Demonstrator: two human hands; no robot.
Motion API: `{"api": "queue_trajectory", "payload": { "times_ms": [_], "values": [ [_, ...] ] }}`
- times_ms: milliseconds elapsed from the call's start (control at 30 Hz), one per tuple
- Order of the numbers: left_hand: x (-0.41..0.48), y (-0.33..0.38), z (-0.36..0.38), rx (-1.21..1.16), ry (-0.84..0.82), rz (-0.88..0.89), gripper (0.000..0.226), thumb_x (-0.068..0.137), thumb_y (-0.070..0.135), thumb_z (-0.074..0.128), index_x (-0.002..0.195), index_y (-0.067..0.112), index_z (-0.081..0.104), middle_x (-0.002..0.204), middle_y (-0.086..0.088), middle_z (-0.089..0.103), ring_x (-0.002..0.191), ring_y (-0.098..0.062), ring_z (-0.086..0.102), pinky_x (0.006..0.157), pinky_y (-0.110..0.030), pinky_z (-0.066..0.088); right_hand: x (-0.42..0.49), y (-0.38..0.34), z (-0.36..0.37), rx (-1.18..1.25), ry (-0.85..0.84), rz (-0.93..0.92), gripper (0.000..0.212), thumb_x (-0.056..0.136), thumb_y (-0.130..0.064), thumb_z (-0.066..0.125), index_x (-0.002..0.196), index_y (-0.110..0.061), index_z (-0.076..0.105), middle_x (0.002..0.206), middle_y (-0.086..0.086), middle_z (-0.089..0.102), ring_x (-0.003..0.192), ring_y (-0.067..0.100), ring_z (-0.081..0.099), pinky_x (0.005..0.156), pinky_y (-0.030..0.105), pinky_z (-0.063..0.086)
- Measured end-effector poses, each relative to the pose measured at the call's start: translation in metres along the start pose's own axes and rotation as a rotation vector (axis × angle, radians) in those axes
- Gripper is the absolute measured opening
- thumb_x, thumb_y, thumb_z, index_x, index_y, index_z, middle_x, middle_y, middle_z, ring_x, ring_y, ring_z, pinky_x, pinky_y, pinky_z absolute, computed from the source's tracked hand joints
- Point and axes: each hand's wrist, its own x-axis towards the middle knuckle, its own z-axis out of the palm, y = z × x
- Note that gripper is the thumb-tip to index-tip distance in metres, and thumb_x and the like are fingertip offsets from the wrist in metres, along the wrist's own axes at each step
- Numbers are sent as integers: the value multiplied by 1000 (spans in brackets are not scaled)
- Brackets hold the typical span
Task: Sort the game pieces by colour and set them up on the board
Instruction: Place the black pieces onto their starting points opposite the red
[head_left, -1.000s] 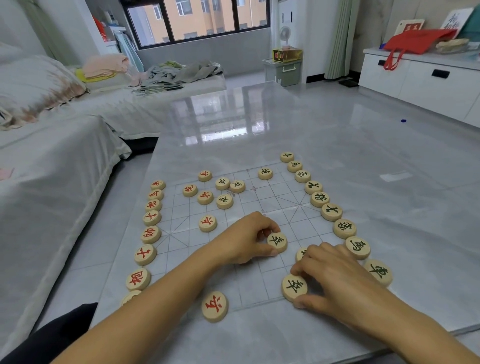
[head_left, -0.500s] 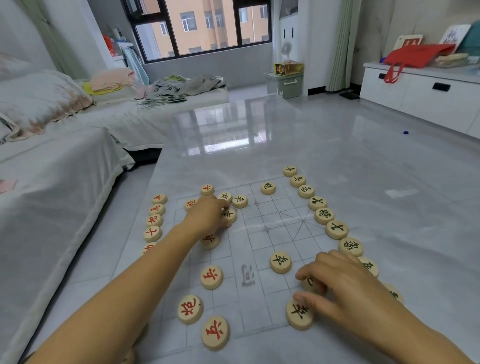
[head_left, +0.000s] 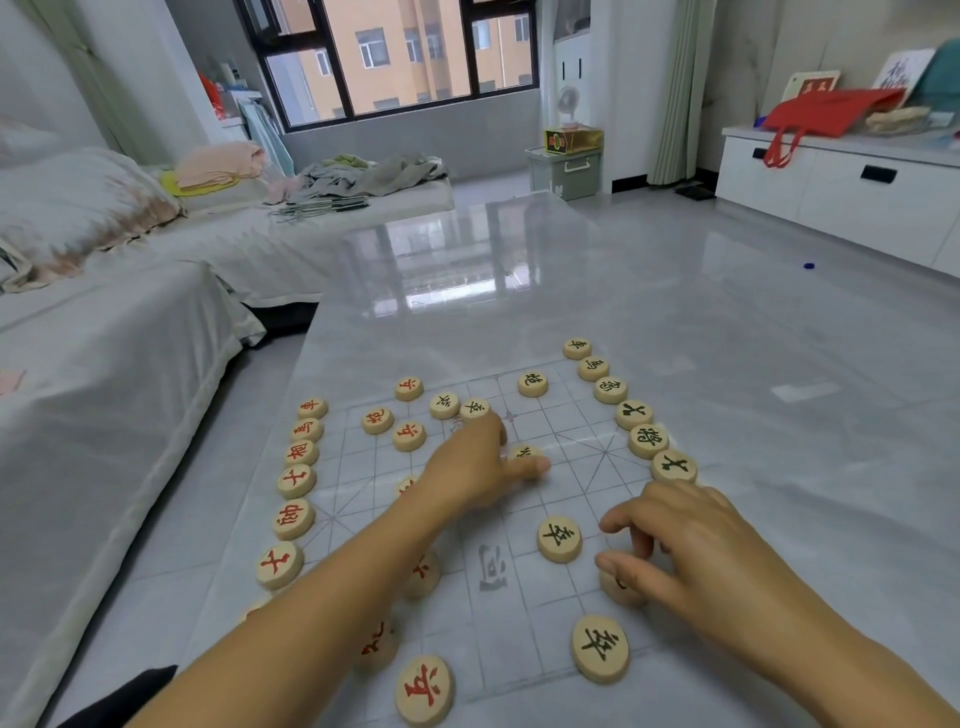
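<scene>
"So, where are the hands?"
"Left hand (head_left: 472, 467) reaches over the middle of the board (head_left: 587, 470), thumb and forefinger pinching a black-lettered piece (head_left: 524, 453). Right hand (head_left: 691, 545), fingers loosely curled, sits near right, thumb over a half-hidden piece (head_left: 621, 590); its grip I cannot tell."
"And the rest?"
"Red row (head_left: 293, 519) lines the left edge, black row (head_left: 648, 440) the right."

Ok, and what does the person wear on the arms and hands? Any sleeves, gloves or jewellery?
Nothing that shows. The left hand and right hand are bare, with no gloves or rings visible, though the left one is blurred. The left forearm and right forearm are bare down to the frame's lower edge: no sleeve, watch or bracelet appears.
</scene>
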Motion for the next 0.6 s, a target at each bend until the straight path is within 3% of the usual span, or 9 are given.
{"api": "queue_trajectory", "payload": {
  "times_ms": [100, 300, 600],
  "values": [
    [2, 4, 10, 58, 31, 43, 42, 78, 43, 68, 103, 16, 48, 94, 0, 51, 83, -18, 49, 70, -32, 41, 2, 1, 1, 7, 2, 13, 30, 85, -51, 50, 111, -37, 54, 80, -21, 42, 84, -6, 37, 78, 7, 27],
    [1, -1, -5, -87, -141, 119, 44, 83, 16, 66, 125, 21, 52, 104, 1, 49, 91, -12, 48, 78, -22, 38, 2, 4, 2, 2, 33, 13, 31, 85, -54, 46, 112, -40, 51, 84, -21, 44, 91, 1, 40, 81, 12, 30],
    [1, -2, -1, -122, -118, 148, 46, 84, 14, 66, 127, 23, 52, 102, 1, 48, 86, -11, 48, 76, -21, 39, 7, 2, 6, 9, 16, -1, 30, 85, -49, 52, 112, -35, 56, 82, -19, 45, 91, 5, 42, 77, 8, 26]
  ]
}}
